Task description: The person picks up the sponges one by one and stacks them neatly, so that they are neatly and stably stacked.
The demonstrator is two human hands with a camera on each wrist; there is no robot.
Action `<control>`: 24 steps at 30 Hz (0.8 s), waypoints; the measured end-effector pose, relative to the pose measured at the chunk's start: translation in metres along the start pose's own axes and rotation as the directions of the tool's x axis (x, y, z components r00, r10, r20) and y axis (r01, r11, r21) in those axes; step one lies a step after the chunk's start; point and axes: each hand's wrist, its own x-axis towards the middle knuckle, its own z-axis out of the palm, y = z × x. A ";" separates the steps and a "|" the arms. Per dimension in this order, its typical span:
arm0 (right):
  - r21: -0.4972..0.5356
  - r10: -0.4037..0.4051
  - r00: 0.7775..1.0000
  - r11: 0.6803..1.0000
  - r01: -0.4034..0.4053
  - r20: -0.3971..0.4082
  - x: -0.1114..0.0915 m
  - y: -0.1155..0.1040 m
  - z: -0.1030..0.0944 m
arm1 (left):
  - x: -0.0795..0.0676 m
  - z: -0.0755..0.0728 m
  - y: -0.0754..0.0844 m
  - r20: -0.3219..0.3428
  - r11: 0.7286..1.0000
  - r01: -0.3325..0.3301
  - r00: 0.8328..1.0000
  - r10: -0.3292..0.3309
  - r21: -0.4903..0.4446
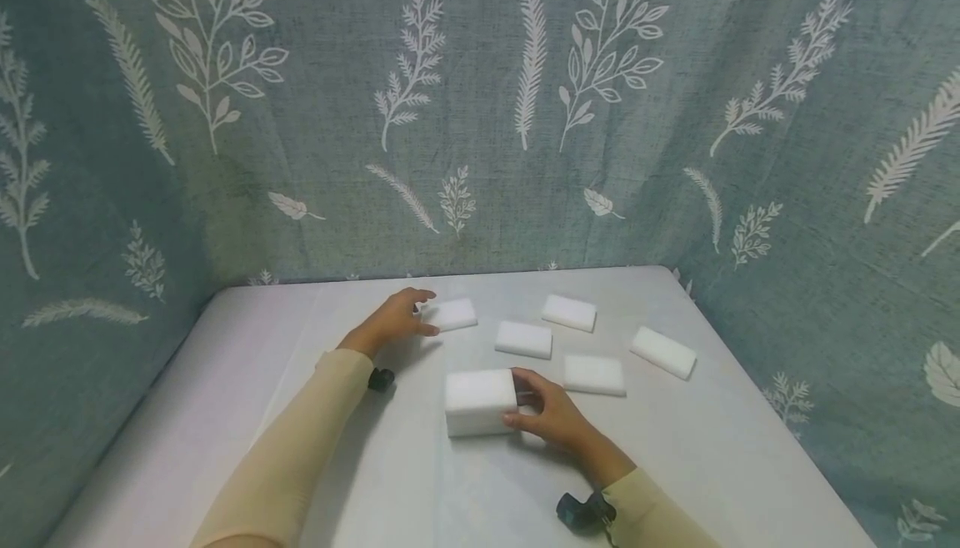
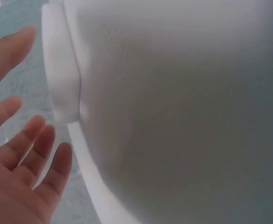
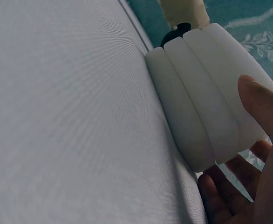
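Judging by how things lie, the white blocks are being piled up and the work is under halfway: 3 sit flush in a stack (image 1: 480, 404) on the surface (image 1: 405, 490), while 5 lie flat and singly. Of these, the far-left block (image 1: 454, 314) is nearest the left hand; the middle block (image 1: 524, 340), back block (image 1: 570, 313), front block (image 1: 595, 375) and far-right block (image 1: 663, 353) lie to its right, well apart from that hand.

The left hand (image 1: 393, 317) reaches forward at the end of an extended arm, its thumb and fingers spread wide about the left end of the far-left block, apparently without gripping it. The right hand (image 1: 551, 410) curls round the stack's right end, thumb on the near side and fingers behind, palm clear; how firmly it holds, I cannot tell.
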 end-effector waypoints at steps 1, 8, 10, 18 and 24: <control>0.001 -0.003 1.000 1.000 0.003 0.002 0.000 0.000 0.000 | 0.001 0.000 0.000 0.007 1.000 0.000 1.000 0.000 -0.002; -0.008 -0.008 1.000 1.000 0.008 0.002 0.000 0.005 -0.001 | 0.009 0.003 -0.001 0.028 1.000 0.007 1.000 -0.007 0.011; -0.004 -0.019 1.000 1.000 0.019 0.001 0.000 0.005 -0.001 | 0.010 0.003 -0.003 0.028 1.000 0.017 0.999 -0.017 0.020; -0.001 -0.007 1.000 1.000 0.007 0.009 0.001 0.002 -0.002 | 0.015 0.012 -0.010 0.030 0.999 0.047 0.998 -0.048 0.021; 0.004 0.015 1.000 1.000 -0.016 0.013 0.000 -0.002 -0.002 | 0.011 0.013 -0.007 0.001 0.998 0.066 0.998 -0.066 -0.018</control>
